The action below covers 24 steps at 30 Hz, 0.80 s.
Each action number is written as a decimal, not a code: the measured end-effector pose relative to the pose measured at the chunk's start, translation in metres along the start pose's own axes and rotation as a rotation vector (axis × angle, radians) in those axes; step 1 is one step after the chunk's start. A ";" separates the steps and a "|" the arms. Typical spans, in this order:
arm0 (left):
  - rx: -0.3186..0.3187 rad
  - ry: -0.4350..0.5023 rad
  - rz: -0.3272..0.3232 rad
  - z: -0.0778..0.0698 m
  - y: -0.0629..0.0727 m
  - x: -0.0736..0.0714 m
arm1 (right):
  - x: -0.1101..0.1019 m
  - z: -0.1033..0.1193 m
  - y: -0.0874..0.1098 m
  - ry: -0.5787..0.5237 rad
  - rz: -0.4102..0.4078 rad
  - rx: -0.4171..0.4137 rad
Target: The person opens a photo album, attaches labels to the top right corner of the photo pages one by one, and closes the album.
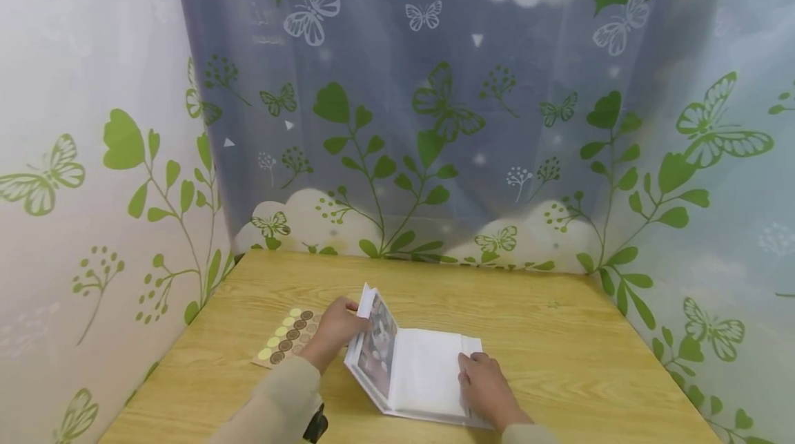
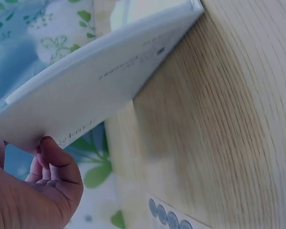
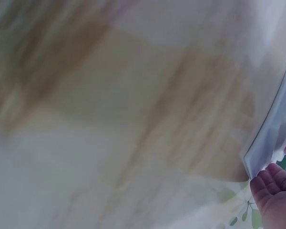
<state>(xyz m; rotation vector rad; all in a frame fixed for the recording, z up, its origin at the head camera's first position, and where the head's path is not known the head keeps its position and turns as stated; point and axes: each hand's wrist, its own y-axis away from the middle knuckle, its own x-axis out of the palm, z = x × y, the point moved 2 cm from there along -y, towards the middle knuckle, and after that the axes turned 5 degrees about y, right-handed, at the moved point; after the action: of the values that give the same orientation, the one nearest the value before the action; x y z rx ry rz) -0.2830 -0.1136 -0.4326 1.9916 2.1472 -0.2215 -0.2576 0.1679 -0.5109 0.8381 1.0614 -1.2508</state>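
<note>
A white photo album [image 1: 428, 371] lies open on the table in the head view, its left side raised at a steep tilt with a photo print [image 1: 379, 347] showing on it. My left hand [image 1: 338, 325] grips the outer edge of that raised side. From the left wrist view, the thumb of the left hand [image 2: 47, 183] lies against the white cover [image 2: 86, 90], which bears small print. The fingers of my right hand [image 1: 491, 389] rest on the right edge of the flat white page. In the right wrist view, the right hand's fingertips [image 3: 271, 179] touch the album's edge.
Left of the album, partly behind my left arm, is a sheet of round stickers [image 1: 287, 337] in yellow and brown. The wood-grain table [image 1: 577, 347] ends at a patterned curtain [image 1: 397, 154] behind it, and similar curtains hang at both sides.
</note>
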 end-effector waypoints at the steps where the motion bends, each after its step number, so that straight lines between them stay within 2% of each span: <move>1: 0.009 0.014 0.010 -0.002 0.001 0.003 | 0.000 0.000 -0.001 0.005 0.007 0.002; 6: 0.050 0.040 0.059 -0.008 0.006 0.018 | 0.001 -0.001 -0.002 -0.004 0.026 0.004; 10: 0.084 0.061 0.119 -0.012 0.011 0.028 | -0.002 0.000 0.002 -0.024 0.008 -0.007; 17: 0.119 0.169 0.241 -0.011 0.018 0.043 | -0.004 -0.004 0.005 -0.036 -0.027 -0.002; 20: 0.161 0.133 0.280 -0.009 0.019 0.046 | -0.006 -0.009 0.006 -0.045 -0.046 0.030; 24: 0.222 0.014 0.335 -0.004 0.021 0.048 | -0.011 -0.017 0.007 -0.035 -0.095 0.018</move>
<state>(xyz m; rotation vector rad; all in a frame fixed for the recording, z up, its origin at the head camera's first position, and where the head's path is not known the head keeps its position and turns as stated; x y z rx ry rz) -0.2653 -0.0647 -0.4404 2.4425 1.8243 -0.4057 -0.2534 0.1880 -0.5059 0.7848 1.0736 -1.3516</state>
